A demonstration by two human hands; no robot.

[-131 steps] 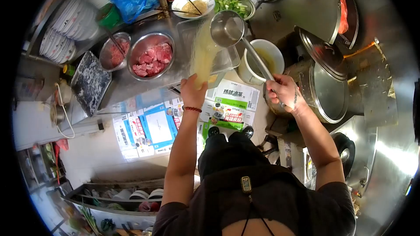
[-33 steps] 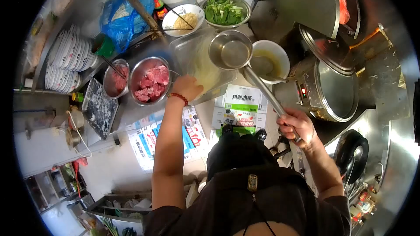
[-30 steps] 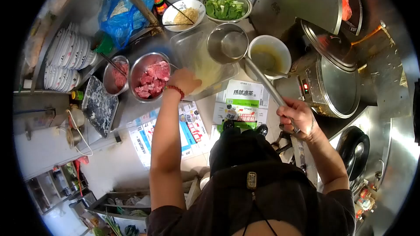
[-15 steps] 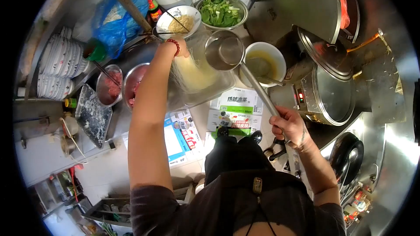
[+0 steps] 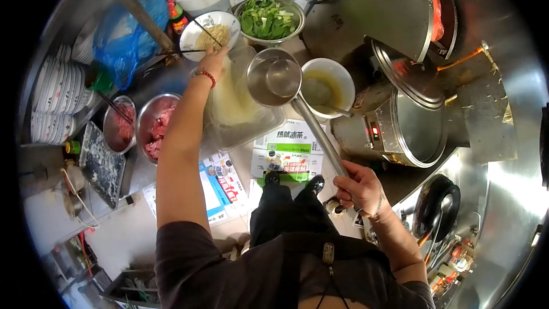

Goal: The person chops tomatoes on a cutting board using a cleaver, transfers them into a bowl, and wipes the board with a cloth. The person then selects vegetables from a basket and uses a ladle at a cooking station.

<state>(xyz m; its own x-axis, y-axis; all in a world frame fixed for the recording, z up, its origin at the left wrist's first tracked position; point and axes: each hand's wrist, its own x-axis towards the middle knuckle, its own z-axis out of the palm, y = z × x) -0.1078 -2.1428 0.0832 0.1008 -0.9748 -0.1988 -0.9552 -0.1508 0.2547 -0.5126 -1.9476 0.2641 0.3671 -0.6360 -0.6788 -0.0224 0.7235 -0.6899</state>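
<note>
My right hand (image 5: 359,187) is wrapped round the long handle of a deep metal noodle strainer (image 5: 275,74). Its cup hangs over the right side of a clear plastic container (image 5: 226,140), and no perforations can be made out. Pale thin noodles (image 5: 233,98) lie in that container. At the container's far end, my left hand (image 5: 211,64), with a red bead bracelet, reaches to the near rim of a white bowl (image 5: 185,37). Chopsticks lie across this bowl of yellowish chopped food (image 5: 213,34). The left fingertips are partly hidden, so any grip is unclear.
Metal bowls of raw meat (image 5: 157,131) and minced meat (image 5: 123,125) stand on the left. Leafy greens (image 5: 266,17) fill a metal bowl at the back. A white bowl of liquid (image 5: 341,83) sits beside a large cooker (image 5: 422,129) on the right. Plates (image 5: 54,94) are stacked far left.
My left hand has moved from above the noodles farther back to the white bowl's rim. The camera view has shifted; my right hand keeps hold of the noodle strainer above the container.
</note>
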